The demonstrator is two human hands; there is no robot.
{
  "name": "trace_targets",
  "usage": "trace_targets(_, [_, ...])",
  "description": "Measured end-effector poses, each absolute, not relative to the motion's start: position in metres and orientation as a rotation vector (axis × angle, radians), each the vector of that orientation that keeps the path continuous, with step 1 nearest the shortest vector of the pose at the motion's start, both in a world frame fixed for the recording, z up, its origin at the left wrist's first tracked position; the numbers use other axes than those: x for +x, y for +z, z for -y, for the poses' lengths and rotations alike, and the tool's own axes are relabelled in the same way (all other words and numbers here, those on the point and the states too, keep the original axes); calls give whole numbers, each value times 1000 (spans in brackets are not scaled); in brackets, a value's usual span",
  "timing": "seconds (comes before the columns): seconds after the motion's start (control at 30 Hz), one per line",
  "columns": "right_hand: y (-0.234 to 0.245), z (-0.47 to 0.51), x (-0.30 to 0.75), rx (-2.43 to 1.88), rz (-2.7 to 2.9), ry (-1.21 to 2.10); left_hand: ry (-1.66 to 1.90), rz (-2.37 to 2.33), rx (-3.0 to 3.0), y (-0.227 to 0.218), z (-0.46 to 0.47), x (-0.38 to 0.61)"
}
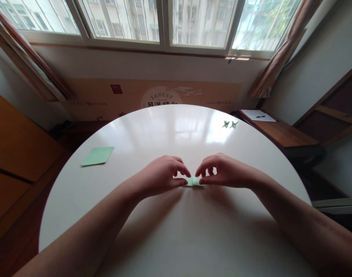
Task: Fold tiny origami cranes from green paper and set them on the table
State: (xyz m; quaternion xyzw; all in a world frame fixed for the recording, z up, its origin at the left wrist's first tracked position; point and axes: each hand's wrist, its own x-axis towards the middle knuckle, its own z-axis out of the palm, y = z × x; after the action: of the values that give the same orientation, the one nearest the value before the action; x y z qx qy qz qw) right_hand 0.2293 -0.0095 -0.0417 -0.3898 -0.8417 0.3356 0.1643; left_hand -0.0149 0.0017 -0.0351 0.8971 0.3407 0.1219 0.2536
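A small piece of folded green paper (192, 181) lies on the white round table (176, 238), with a crease line down its middle. My left hand (166, 173) has its thumb and fingertips on the paper's left side, curled in a pinch. From the other side, my right hand (220, 172) is curled the same way, its thumb and index fingertip at the paper's right edge. Both hands cover part of the paper's ends.
A stack of green square paper (98, 156) lies at the table's left. Two small green folded paper cranes (229, 124) stand at the far right. Beyond the table's right edge, a wooden side table (297, 132) holds a white sheet (255, 115) and a dark pen (261, 116).
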Motion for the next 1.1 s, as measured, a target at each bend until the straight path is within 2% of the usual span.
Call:
trace_targets(0.47, [-54, 13, 226, -995, 2596, 733, 324, -864, 2462, -59, -14, -14])
trace_targets(1.1, [-52, 13, 231, -930, 2596, 762, 332, -638, 2713, -59, -9, -9])
